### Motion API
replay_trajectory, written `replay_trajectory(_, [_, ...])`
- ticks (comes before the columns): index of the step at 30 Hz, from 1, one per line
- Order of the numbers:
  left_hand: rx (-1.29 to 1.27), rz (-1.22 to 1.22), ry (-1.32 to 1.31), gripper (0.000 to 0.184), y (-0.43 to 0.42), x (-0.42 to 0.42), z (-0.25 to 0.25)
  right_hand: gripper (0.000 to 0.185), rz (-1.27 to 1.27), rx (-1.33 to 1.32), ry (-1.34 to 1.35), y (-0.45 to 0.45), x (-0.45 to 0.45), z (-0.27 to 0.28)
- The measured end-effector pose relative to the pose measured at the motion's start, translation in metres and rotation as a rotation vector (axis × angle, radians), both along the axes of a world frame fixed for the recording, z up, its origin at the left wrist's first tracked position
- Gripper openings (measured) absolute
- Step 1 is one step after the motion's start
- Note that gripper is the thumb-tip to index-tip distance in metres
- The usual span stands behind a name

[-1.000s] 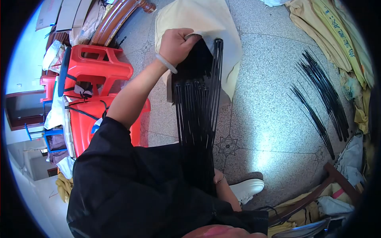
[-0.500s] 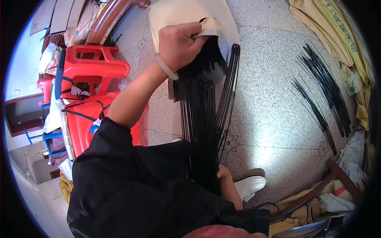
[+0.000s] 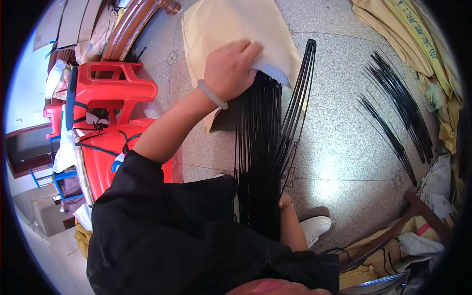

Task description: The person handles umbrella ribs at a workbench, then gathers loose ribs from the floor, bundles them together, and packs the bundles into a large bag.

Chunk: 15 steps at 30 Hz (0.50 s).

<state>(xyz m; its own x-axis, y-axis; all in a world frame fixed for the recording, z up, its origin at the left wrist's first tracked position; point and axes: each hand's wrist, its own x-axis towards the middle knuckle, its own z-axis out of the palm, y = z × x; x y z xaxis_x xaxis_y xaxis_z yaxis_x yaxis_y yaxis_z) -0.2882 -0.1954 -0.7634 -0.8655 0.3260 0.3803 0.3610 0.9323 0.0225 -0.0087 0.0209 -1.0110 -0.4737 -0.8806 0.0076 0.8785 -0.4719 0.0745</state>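
Note:
A large tan paper bag (image 3: 236, 24) lies on the floor, its mouth toward me and its pale blue lining showing. My left hand (image 3: 230, 71), with a bangle on the wrist, grips the upper edge of the mouth; its fingertips are slightly blurred and the thumb is hidden. A thick bundle of long thin black strips (image 3: 260, 137) runs from my lap, far ends inside the mouth. Several strips (image 3: 297, 108) splay out to the right, outside the bag. Low on the bundle's right side, my right hand (image 3: 285, 200) holds it, fingers mostly hidden behind the strips.
Loose black strips (image 3: 400, 108) lie on the speckled floor (image 3: 334, 123) at the right. Red plastic stools (image 3: 115, 86) stand at the left. Yellow sacks (image 3: 403, 39) line the upper right, and a brown wooden frame (image 3: 423, 211) is at lower right. A white shoe (image 3: 315, 227) shows beside my right arm.
The bag's mouth has come down over the far ends of the bundle, which has moved up and right. My left hand has shifted slightly toward me and its fingers lie flatter on the bag.

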Motion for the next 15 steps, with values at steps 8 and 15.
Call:
replay_trajectory(8, [0.407, 0.063, -0.234, 0.016, 0.011, -0.085, -0.050, 0.104, 0.212, 0.083, 0.135, 0.020, 0.033, 0.022])
replay_trajectory(15, [0.206, -0.003, -0.211, 0.014, 0.030, -0.064, 0.004, 0.107, 0.290, 0.089, 0.131, -0.002, 0.067, 0.016])
